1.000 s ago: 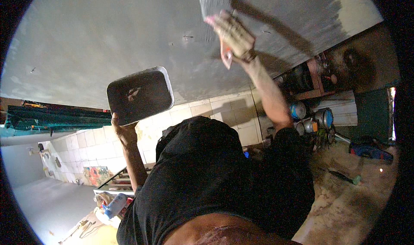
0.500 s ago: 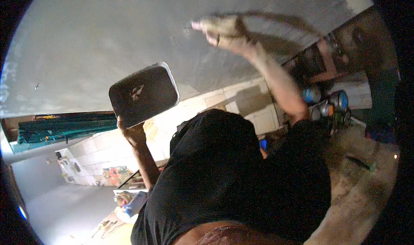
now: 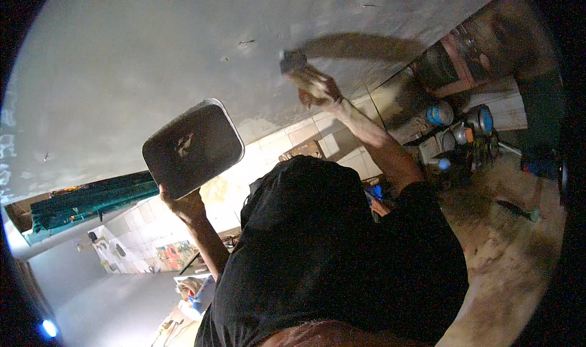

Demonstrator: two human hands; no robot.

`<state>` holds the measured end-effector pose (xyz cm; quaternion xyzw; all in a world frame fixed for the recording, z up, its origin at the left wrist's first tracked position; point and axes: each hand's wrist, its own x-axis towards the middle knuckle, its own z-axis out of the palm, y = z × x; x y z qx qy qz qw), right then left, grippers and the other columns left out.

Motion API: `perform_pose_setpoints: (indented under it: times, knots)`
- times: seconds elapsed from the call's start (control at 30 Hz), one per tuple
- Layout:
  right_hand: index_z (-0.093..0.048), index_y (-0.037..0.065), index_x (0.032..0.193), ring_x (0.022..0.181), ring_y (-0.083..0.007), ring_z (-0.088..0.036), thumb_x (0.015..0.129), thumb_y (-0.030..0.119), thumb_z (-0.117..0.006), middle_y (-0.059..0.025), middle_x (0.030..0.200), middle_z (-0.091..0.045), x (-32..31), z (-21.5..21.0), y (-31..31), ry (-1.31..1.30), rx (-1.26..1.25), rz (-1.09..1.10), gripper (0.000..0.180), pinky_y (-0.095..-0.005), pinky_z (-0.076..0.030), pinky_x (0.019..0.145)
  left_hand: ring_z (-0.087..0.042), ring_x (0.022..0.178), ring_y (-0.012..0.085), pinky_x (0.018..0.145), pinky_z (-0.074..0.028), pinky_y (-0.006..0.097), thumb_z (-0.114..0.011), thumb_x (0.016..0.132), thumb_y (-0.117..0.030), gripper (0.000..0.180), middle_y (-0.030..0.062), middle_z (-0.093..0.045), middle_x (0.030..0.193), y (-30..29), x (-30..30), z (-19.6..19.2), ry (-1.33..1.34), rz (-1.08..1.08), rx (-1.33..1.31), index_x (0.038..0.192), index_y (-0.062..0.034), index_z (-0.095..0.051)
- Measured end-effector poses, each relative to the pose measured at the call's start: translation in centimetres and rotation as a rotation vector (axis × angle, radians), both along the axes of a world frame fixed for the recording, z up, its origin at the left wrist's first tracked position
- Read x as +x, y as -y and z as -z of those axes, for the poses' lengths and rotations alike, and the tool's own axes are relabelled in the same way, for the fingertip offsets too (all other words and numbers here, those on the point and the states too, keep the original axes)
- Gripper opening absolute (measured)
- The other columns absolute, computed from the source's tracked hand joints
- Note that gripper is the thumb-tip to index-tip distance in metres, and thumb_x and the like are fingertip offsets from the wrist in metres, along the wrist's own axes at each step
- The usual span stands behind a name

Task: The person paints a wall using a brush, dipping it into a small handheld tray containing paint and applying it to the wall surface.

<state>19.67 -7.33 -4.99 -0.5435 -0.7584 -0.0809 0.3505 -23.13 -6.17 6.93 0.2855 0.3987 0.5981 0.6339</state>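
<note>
My left hand [image 3: 184, 206] grips the lower edge of a rectangular tray [image 3: 195, 148]. The tray is tilted, dark inside with a pale rim, and bears a light smear in its middle. Up against the grey plastered surface [image 3: 152, 47], my right hand [image 3: 318, 85] is closed around a small dark grey tool [image 3: 292, 62]. Blur hides what kind of tool it is; its end lies at or very near the surface. The arm's shadow falls on the plaster beside it.
Several cans or buckets [image 3: 441, 113] with blue parts stand at the right. Pale tiles [image 3: 354, 130] run below the grey surface. A dark green ledge-like thing [image 3: 91, 197] is at the left, and a bright lamp [image 3: 49, 328] shines at the lower left.
My right hand has swung down along the surface, and the dark tool in it now shows. The tray has shifted slightly left and down with my left hand.
</note>
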Motion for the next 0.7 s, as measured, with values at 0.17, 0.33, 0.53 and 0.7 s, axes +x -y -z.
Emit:
perform_pose_setpoints:
  times: [0.17, 0.33, 0.53, 0.7]
  knots:
    - [-0.057, 0.011, 0.127, 0.079, -0.0164, -0.066, 0.086, 0.013, -0.066, -0.0053, 0.095, -0.067, 1.7, -2.1, -2.9, 0.061, 0.059, -0.035, 0.042, -0.0280, -0.059, 0.066, -0.050, 0.123, 0.0332, 0.094, -0.048, 0.052, -0.050, 0.089, -0.050, 0.063, 0.0154, -0.046, 0.140, -0.8, -0.3, -0.2, -0.058, 0.084, 0.045, 0.143, -0.0179, -0.041]
    - [-0.065, 0.011, 0.118, 0.072, -0.0147, -0.066, 0.089, 0.018, -0.063, -0.0044, 0.088, -0.068, 2.6, -23.9, -3.0, 0.195, 0.349, -0.116, 0.029, -0.0285, -0.058, 0.066, -0.049, 0.124, 0.0335, 0.093, -0.049, 0.051, -0.050, 0.089, -0.050, 0.063, 0.0152, -0.045, 0.141, 0.2, -0.8, 0.3, -0.361, 0.081, 0.124, 0.143, -0.0177, -0.041]
    - [-0.068, 0.003, 0.109, 0.098, -0.0274, -0.069, 0.097, 0.049, -0.041, -0.0134, 0.107, -0.070, 4.2, -28.9, -2.0, 0.246, 0.897, -0.024, 0.054, -0.0399, -0.057, 0.086, -0.050, 0.123, 0.0343, 0.090, -0.051, 0.051, -0.050, 0.090, -0.051, 0.062, 0.0150, -0.047, 0.139, -0.6, 0.5, -0.6, -0.128, 0.123, 0.031, 0.141, -0.0170, -0.042]
    - [-0.061, 0.010, 0.126, 0.104, -0.0281, -0.065, 0.080, 0.011, -0.064, -0.0110, 0.115, -0.066, 0.1, -13.5, -0.5, 0.088, 0.401, 0.105, 0.047, -0.0381, -0.055, 0.090, -0.053, 0.120, 0.0327, 0.092, -0.050, 0.053, -0.049, 0.090, -0.052, 0.063, 0.0152, -0.050, 0.136, -0.3, 0.0, -0.1, -0.032, 0.103, -0.041, 0.138, -0.0122, -0.045]
